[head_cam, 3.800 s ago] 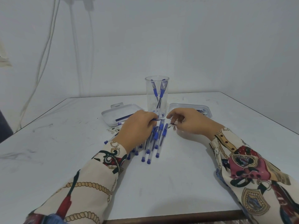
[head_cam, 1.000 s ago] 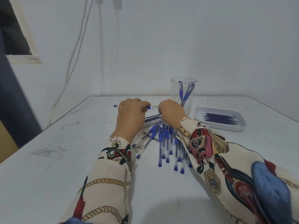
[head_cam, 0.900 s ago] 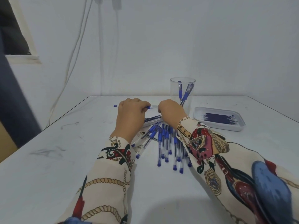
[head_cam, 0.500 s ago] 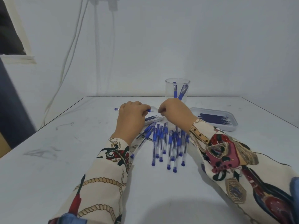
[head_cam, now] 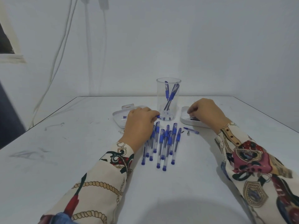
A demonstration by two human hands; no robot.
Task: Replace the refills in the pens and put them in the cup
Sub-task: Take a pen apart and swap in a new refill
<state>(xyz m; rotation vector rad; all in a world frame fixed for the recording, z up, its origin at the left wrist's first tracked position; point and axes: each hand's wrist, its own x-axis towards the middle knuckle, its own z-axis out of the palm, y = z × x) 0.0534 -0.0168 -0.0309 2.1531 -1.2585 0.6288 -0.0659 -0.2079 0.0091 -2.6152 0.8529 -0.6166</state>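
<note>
Left hand (head_cam: 139, 125): fingers curled round clear pen barrel with blue end (head_cam: 157, 116), held over near edge of left white plastic tray (head_cam: 116, 116). Right hand (head_cam: 206, 113): fingertips pinched together on dark refills (head_cam: 193, 118) in right white plastic tray (head_cam: 186, 122). Between trays, toward tabletop's far edge: one clear plastic cup (head_cam: 168, 98), two blue-grip pens inside. Mid white tabletop (head_cam: 64, 159): about nine clear blue-capped pens (head_cam: 161, 143) in loose row. One loose blue-ended pen part (head_cam: 191, 130) beside right tray.
</note>
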